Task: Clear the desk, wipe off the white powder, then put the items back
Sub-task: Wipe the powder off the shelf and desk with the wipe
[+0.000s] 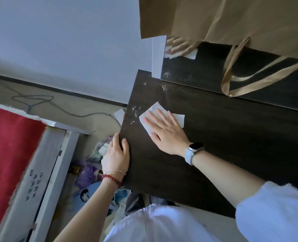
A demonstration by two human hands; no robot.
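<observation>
A dark wood desk (214, 140) fills the middle and right of the head view. Specks of white powder (136, 110) lie near its left edge, and more powder (164, 87) sits by the back corner. My right hand (165, 131) lies flat, fingers spread, pressing a folded white tissue (149, 117) onto the desk just right of the powder. My left hand (116, 154) grips the desk's left edge, thumb on top. Its fingers curl below the edge and are partly hidden.
A mirror (205, 67) leans at the back of the desk. A brown paper bag (232, 20) with a strap handle hangs over it. Left of the desk, the floor holds plastic bags (90, 173), a cable (40, 102) and a white-framed red board (10, 145).
</observation>
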